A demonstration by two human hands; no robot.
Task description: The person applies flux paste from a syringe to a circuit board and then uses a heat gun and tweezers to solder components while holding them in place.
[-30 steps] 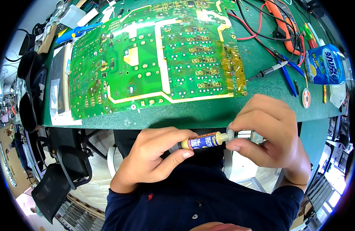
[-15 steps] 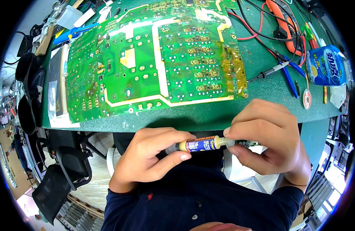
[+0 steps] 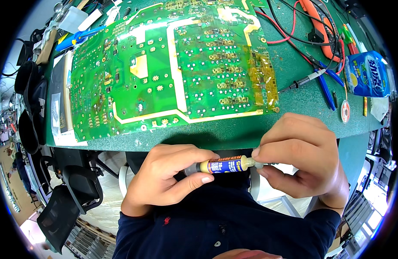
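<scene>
A paste syringe (image 3: 225, 165) with a blue and orange label and a yellowish barrel lies level in front of my body, below the table edge. My left hand (image 3: 162, 175) is closed around its dark grey rear end with thumb and fingers. At the other end, thumb and fingertips of my right hand (image 3: 302, 157) pinch the pale translucent tip (image 3: 251, 162) of the syringe. Whether that tip is a separate cap I cannot tell. Just beyond both hands a large green circuit board (image 3: 158, 101) lies on the table, with amber tape (image 3: 263, 80) along its right side.
The green table mat (image 3: 289, 101) carries blue-handled pliers (image 3: 326, 93), a test probe (image 3: 306, 80), an orange multimeter (image 3: 322, 30), tangled leads, a solder-wick spool (image 3: 345, 111) and a blue packet (image 3: 366, 73) on the right. A blue tool (image 3: 73, 41) lies left. A black chair (image 3: 84, 185) stands lower left.
The view has shifted slightly, so the board sits a little farther left. Both hands keep their hold on the syringe; its barrel is turned slightly, and my right fingers are tilted a little differently.
</scene>
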